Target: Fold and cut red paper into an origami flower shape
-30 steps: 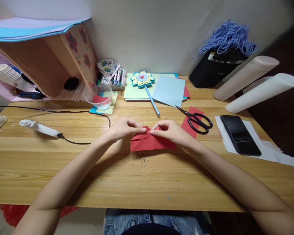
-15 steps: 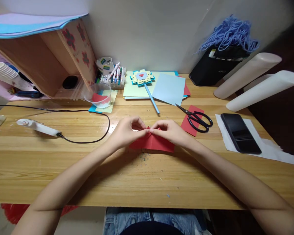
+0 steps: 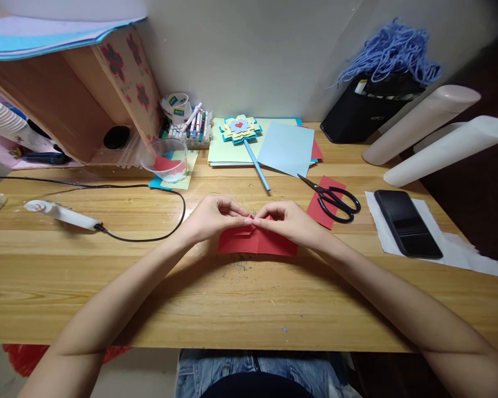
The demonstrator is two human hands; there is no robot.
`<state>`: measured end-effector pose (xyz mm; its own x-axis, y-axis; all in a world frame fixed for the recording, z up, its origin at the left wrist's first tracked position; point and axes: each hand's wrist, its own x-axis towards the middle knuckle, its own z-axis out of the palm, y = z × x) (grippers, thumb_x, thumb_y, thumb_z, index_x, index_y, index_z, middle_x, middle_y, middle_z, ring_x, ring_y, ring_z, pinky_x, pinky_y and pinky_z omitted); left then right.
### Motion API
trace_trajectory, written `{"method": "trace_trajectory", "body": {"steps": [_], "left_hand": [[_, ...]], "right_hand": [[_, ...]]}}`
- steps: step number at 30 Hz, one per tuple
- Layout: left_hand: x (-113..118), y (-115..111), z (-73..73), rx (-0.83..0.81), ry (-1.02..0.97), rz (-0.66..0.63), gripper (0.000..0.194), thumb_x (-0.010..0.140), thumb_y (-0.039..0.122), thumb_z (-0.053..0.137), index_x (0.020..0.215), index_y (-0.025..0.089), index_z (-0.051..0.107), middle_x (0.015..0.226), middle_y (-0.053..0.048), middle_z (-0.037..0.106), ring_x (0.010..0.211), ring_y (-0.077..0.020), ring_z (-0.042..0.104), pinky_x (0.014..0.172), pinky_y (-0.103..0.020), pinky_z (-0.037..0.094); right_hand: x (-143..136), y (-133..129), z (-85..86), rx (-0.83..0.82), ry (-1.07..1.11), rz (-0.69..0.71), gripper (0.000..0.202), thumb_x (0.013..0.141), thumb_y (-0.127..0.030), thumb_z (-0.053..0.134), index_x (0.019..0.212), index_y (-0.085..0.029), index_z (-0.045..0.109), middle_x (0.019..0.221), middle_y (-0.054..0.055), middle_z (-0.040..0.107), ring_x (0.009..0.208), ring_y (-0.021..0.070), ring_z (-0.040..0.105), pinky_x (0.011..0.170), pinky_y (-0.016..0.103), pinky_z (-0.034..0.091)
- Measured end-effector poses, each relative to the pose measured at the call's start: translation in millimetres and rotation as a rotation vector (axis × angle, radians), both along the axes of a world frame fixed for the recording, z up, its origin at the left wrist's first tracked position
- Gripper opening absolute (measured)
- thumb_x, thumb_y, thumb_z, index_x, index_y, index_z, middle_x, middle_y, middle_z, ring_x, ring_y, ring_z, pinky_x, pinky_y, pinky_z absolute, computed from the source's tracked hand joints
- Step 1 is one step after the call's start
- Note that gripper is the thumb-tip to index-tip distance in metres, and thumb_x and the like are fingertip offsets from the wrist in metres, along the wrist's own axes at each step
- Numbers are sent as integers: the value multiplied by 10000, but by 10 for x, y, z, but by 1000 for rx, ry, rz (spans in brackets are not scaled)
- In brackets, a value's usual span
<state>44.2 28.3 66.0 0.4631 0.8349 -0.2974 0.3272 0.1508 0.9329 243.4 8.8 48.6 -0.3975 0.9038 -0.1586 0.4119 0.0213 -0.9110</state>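
Your tabletop [image 3: 182,320] gets moderate, fairly even light, seemingly from overhead, and you can see soft shadows along the inner sides of your left forearm [image 3: 139,287] and right forearm [image 3: 373,282], while the far right falls into deep darkness. You get a pale reflection across the phone [image 3: 407,224] screen, but the red paper [image 3: 276,243] shows no glare or evident motion blur. Toward the edges, wide-angle stretching tilts the box [image 3: 128,83] and white tubes [image 3: 448,150] outward, and small lettering looks soft.
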Motion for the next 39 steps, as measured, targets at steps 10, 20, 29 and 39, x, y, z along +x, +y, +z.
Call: {"method": "trace_trajectory", "body": {"steps": [10, 20, 29, 39], "left_hand": [[-36, -13, -4, 61, 99, -68, 301, 624, 399, 744, 775, 139, 726, 801, -89, 735, 745, -189, 667, 658, -271, 499], [-5, -24, 14, 78, 115, -76, 267, 651, 376, 720, 732, 122, 709, 767, -88, 727, 687, -165, 643, 606, -249, 469], [-8, -42, 32, 124, 145, -76, 256, 673, 375, 692, 715, 124, 716, 728, -77, 717, 652, -154, 623, 573, -238, 454], [-89, 50, 16, -1, 43, -198, 274, 712, 434, 666, 802, 189, 748, 835, -53, 734, 767, -160, 630, 688, -246, 466]], "right_hand": [[-9, -7, 31, -6, -36, -2, 227, 761, -382, 617, 754, -177, 714, 732, 40, 675, 687, 153, 555, 596, 264, 389], [-7, -17, 56, -20, -34, 28, 228, 766, -387, 614, 754, -178, 705, 792, 45, 690, 737, 166, 583, 647, 279, 414], [-10, -19, 64, -9, -7, 33, 241, 763, -410, 618, 744, -182, 695, 801, 48, 696, 751, 171, 594, 676, 291, 427], [1, -19, 76, -54, 25, 31, 241, 757, -409, 620, 740, -176, 681, 785, 50, 688, 734, 163, 595, 668, 286, 440]]}}
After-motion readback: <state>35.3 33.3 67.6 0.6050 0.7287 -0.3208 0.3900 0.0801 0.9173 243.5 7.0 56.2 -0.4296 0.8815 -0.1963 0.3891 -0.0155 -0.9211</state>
